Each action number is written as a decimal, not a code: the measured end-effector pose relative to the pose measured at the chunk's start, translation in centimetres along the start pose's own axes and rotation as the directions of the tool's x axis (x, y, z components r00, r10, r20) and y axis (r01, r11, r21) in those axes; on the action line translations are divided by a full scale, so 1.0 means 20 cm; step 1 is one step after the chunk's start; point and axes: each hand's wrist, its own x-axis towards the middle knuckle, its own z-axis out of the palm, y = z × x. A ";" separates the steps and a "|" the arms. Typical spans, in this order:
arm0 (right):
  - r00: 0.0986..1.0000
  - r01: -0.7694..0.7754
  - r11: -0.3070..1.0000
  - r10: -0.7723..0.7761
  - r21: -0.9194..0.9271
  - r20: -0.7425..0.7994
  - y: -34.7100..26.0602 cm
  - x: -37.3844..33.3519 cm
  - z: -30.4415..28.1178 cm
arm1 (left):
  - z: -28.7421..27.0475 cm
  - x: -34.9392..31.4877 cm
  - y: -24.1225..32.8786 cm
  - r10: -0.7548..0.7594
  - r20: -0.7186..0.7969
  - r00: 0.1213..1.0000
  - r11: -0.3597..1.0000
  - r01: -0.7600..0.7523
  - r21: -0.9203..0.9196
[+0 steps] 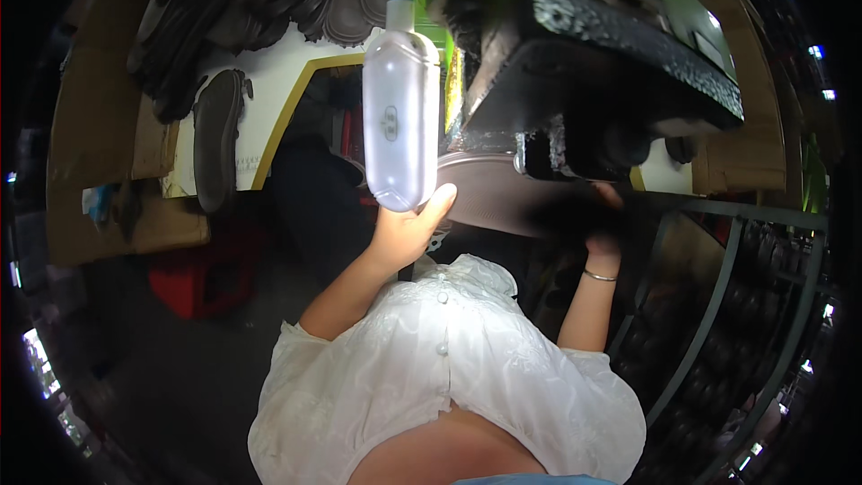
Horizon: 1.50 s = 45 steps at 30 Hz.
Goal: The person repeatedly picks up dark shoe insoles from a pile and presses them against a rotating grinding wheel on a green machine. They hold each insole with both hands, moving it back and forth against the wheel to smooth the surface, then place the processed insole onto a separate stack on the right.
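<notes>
A brown, finely ribbed shoe sole point(498, 196) lies level in front of me, under the head of a green and black machine point(620, 63). At its left end my left hand point(404, 232) is closed on it, the thumb along the edge and the other fingers hidden. My right hand point(605, 232), with a bangle at the wrist, is closed round the sole's right end. Dark shadow and blur cover much of that end and of the right fingers. A long lit work lamp point(401, 117) hangs just above my left hand and hides part of the machine.
Several dark soles point(260, 0) are heaped at the far left. A single sole point(218, 139) lies on the white tabletop point(269, 81). Below stands a red stool point(202, 278). To my right is a grey metal rack point(736, 224); cardboard point(99, 126) edges the left side.
</notes>
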 end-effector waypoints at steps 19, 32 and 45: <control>0.957 0.166 0.953 -0.094 -0.254 0.275 0.02 0.14 0.82 | -0.56 -0.17 -0.11 -0.283 0.040 0.958 0.948 0.273 0.166; 0.913 0.408 0.548 -0.241 -0.730 0.330 -0.13 0.21 0.72 | 0.06 -0.07 -0.15 -0.331 0.584 0.741 0.819 -0.081 0.568; 0.564 0.362 0.894 -0.435 -0.263 -0.702 -0.57 0.42 -0.56 | -0.88 -0.04 0.08 0.647 -0.309 0.697 0.120 0.307 0.944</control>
